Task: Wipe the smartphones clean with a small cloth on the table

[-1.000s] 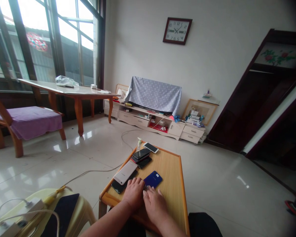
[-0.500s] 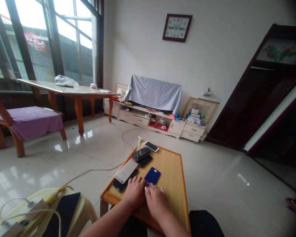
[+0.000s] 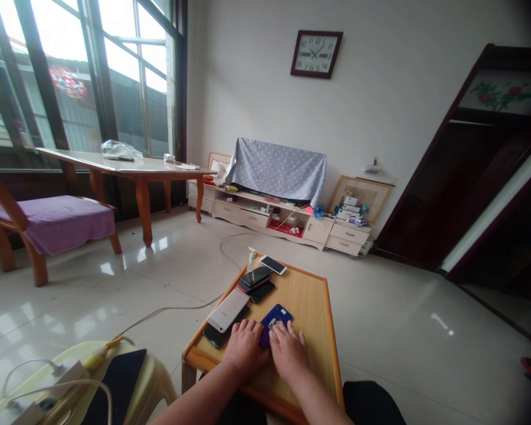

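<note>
A blue phone [image 3: 284,314] lies back side up on the small wooden table [image 3: 312,307]. My left hand [image 3: 246,348] rests at its left edge, fingers curled and the fingertips close to it. My right hand [image 3: 288,351] lies over its lower right part, with a small shiny piece [image 3: 273,323] at the fingertips; what the piece is cannot be made out. Left of the hands, a pinkish phone [image 3: 228,310] lies on a black phone [image 3: 216,337]. Behind them are several dark phones [image 3: 255,276] in a pile and a white-framed phone [image 3: 273,264].
A small pump bottle [image 3: 251,260] stands at the table's far left corner. At the lower left, a pale yellow stool [image 3: 159,369] holds a power strip [image 3: 66,378], cables and a dark flat item [image 3: 117,383]. A cable [image 3: 172,307] runs over the floor.
The blue phone has turned and now leans to the right, with more of its lower part showing. My right hand has moved slightly right, and the shiny piece shows more clearly.
</note>
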The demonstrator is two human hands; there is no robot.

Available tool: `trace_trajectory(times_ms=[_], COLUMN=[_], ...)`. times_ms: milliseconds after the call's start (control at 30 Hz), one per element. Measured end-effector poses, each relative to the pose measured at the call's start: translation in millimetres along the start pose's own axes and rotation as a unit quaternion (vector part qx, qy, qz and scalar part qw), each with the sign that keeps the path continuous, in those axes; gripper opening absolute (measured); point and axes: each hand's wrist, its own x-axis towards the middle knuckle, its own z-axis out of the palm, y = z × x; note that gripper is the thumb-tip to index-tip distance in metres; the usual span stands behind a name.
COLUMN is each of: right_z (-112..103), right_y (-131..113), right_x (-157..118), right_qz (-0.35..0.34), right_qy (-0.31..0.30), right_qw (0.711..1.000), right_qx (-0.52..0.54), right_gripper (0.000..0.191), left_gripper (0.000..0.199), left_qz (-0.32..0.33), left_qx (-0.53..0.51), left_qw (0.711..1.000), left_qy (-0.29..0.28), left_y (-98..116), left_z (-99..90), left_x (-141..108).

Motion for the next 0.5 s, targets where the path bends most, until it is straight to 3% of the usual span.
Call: trace_trajectory(times_ms=[233,500], right_z=[7,0], right_y=[-10,6], right_x=[-17,4], right_qz=[-0.050,0.018], right_qy=[-0.022,0.011], right_qw=[0.998,1.000], right_qx=[0.032,0.000], right_gripper=[0.051,0.051], left_gripper=[0.033,0.044], left_qz=[0.004,0.008], left_qx=[-0.020,-0.032], left_qw=[1.000,0.999], left_qy=[0.002,0.016], left_y=[-4,-2], left_z=[4.1,0.0], left_x=[-1,-1])
